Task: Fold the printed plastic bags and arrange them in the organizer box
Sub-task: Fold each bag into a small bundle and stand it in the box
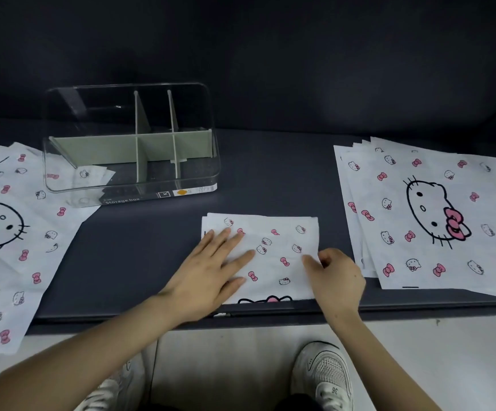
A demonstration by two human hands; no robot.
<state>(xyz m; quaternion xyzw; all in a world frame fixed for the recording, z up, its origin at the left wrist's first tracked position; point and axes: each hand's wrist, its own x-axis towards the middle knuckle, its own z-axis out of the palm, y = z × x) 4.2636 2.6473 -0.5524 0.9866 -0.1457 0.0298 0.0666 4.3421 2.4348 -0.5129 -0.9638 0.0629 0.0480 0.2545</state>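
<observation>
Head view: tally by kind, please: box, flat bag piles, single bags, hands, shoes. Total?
organizer box: 1
Flat bag piles: 2 (left pile, right pile)
half-folded bag on the table: 1
folded bag in the box: 1
Hands: 2 (left hand, right hand)
Shoes: 2 (left shoe, right shoe)
Total: 9

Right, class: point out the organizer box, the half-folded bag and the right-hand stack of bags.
organizer box [199, 173], head view, clear front wall.
half-folded bag [279, 247], head view, middle of top layer.
right-hand stack of bags [430, 209], head view, top bag's cat face.
</observation>
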